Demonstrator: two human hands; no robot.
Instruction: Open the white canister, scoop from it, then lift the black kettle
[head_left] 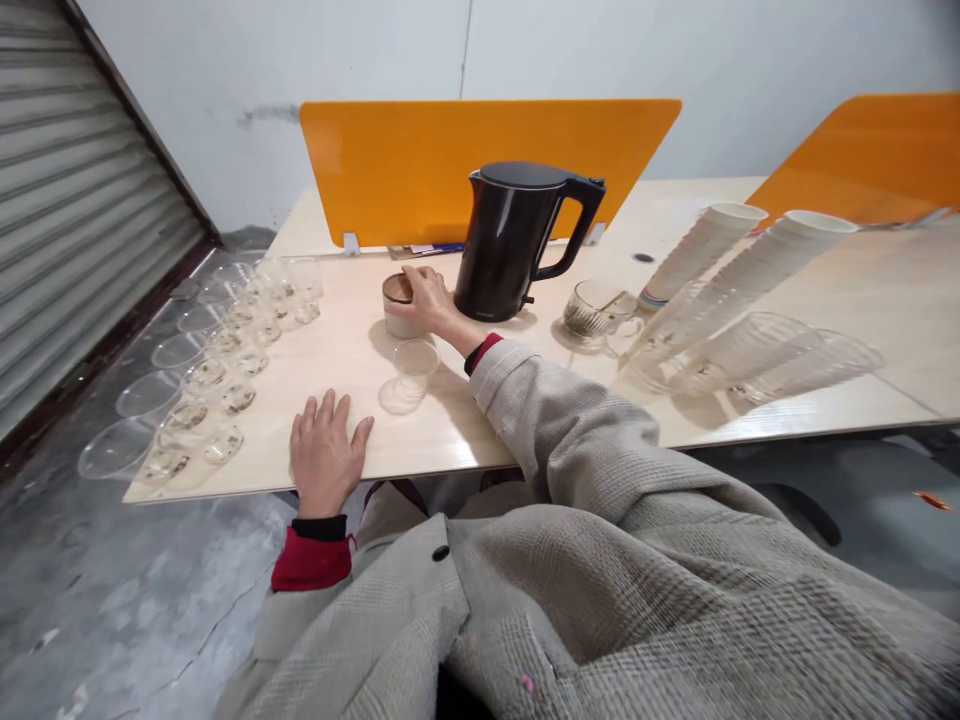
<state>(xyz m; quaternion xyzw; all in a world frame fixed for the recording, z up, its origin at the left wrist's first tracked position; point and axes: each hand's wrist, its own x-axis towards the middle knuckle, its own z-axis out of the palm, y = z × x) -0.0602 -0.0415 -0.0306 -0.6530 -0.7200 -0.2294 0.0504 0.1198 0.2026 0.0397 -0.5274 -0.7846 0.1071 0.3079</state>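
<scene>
My right hand is at a small round jar with a pale wall, a dark rim and a brown inside. Its thumb lies at the near side and its fingers reach over the far rim, closed about the top; the fingertips are partly hidden. A clear plastic cup stands just in front of the jar. Flat on the table near the front edge, my left hand is open with its fingers stretched out, touching only the tabletop.
Rows of clear plastic cups with dark bits at the bottom fill the table's left end. A black kettle stands behind my right hand. Farther right are a ribbed glass cup, stacked paper cups and stacked clear cups. An orange divider stands behind.
</scene>
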